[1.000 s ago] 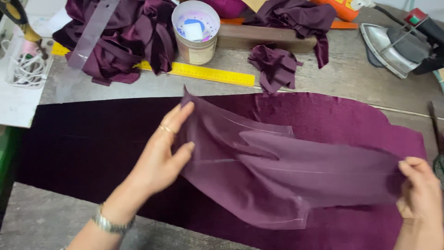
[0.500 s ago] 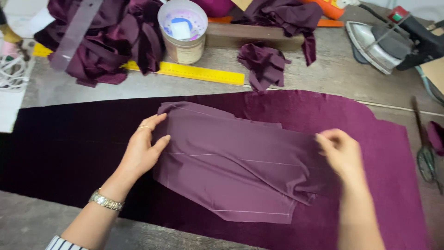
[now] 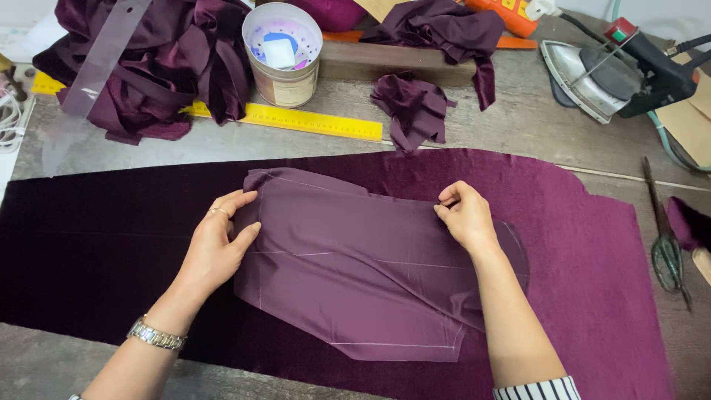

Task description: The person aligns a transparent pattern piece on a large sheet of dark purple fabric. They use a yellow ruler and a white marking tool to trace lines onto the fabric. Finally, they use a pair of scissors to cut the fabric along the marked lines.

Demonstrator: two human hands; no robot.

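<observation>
left hand [image 3: 215, 248] rests flat, open, pinning the purple lining piece [image 3: 355, 267] by its left edge; right hand [image 3: 463, 215] pinches its upper edge, likely to smooth it onto the velvet cloth [image 3: 592, 244].

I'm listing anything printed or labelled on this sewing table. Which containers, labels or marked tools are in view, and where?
Tub: back centre, round, white inside, beige label on its side.
Ruler: in front of the tub, long, yellow, dark markings.
Orange ruler: back edge, partly hidden by cloth.
</observation>
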